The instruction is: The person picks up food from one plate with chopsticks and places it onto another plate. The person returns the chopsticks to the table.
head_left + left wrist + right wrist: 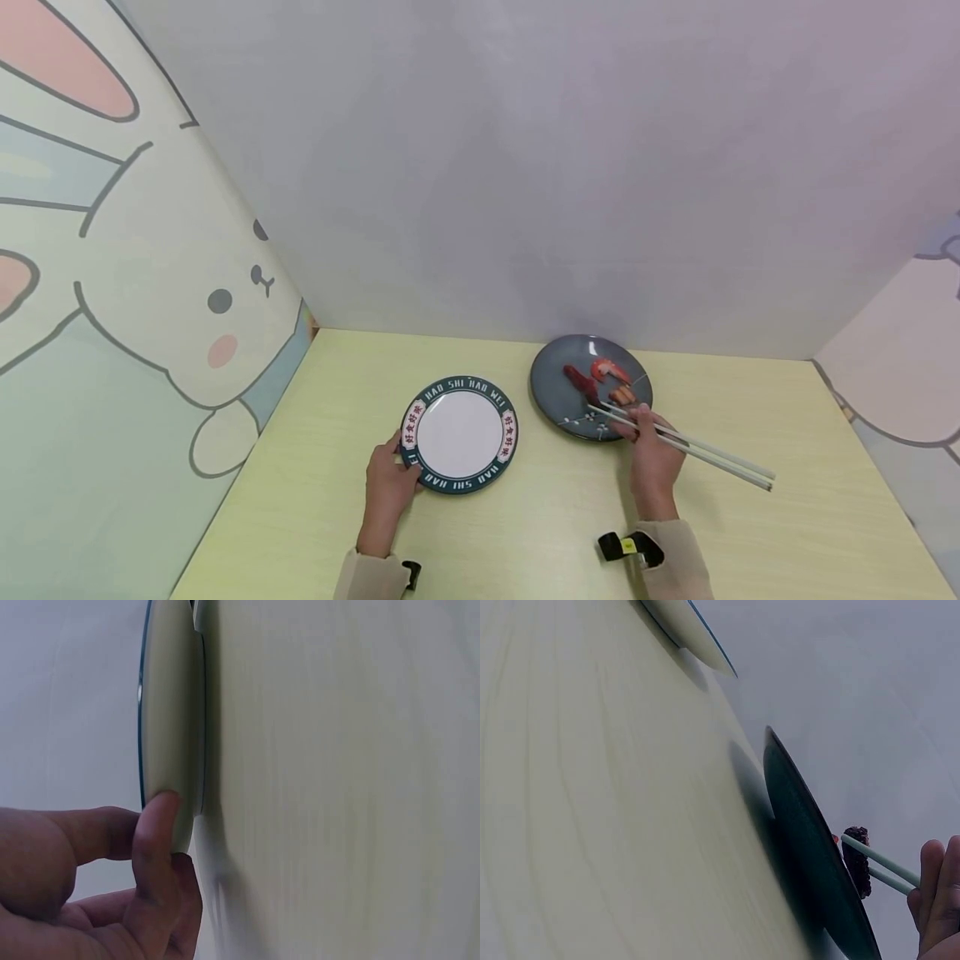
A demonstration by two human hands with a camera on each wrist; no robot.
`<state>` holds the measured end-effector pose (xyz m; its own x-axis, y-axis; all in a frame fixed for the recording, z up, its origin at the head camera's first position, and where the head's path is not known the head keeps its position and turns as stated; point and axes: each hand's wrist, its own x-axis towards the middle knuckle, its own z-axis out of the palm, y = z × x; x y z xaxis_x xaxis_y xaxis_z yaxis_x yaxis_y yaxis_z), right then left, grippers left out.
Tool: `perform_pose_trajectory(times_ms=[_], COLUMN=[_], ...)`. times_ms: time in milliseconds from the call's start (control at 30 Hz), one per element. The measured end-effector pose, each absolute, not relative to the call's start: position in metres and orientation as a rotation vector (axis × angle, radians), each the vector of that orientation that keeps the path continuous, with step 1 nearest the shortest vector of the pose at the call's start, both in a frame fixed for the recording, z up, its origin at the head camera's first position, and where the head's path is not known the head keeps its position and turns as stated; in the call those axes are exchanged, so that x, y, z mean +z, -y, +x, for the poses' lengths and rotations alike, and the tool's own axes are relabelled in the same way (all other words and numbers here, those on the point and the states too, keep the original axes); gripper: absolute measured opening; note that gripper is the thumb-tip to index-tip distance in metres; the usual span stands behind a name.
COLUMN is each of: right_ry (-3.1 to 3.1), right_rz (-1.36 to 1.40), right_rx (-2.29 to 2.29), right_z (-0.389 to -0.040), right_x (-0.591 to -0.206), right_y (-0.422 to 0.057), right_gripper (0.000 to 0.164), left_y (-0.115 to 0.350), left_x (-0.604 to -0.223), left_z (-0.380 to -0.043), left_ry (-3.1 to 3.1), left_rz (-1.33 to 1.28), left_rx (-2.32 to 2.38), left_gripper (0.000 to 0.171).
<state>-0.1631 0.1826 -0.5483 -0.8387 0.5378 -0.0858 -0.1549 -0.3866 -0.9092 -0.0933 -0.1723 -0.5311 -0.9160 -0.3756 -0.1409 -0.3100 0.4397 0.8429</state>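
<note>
My left hand [392, 483] pinches the near-left rim of a white plate [459, 433] with a dark green lettered border. In the left wrist view, its thumb and fingers bend around the plate's edge [169, 712]. My right hand [656, 467] holds a pair of pale green chopsticks [723, 462] over a dark blue-grey plate [549, 398]. Their tips meet the near end of a long dark red food piece [577, 381]. In the right wrist view, this bumpy piece [856, 862] sits between the sticks above the plate's rim; whether it touches the plate is hidden.
A shrimp [611, 369] and a striped brown food piece [622, 396] lie on the dark plate. Both plates are on a light wooden table [510, 533]. A plain pale wall [480, 208] rises behind it, and a rabbit mural [172, 300] covers the left wall.
</note>
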Motion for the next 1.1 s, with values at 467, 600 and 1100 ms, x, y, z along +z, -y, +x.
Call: perform_pose_trajectory(times_ms=[467,600,1100], right_ry=[1.405,1.417,1.518], right_rz=[-0.529,-0.545,-0.58], right_rx=[2.227,2.23,2.19], right_z=[-0.161,-0.161,-0.165], right_x=[-0.556,-0.558,-0.561], right_y=[-0.187,-0.188,-0.187], right_gripper=[0.027,0.029,0.031], left_y=[0.172,0.172,0.172], left_x=[-0.529,-0.529,-0.532], left_z=[-0.091,-0.092,-0.094], left_ry=[2.6,2.6,2.596], left_rz=[0.612,0.616,0.634], left_rx=[-1.516,-1.516,-1.517], left_gripper=[0.074,0.073,0.073])
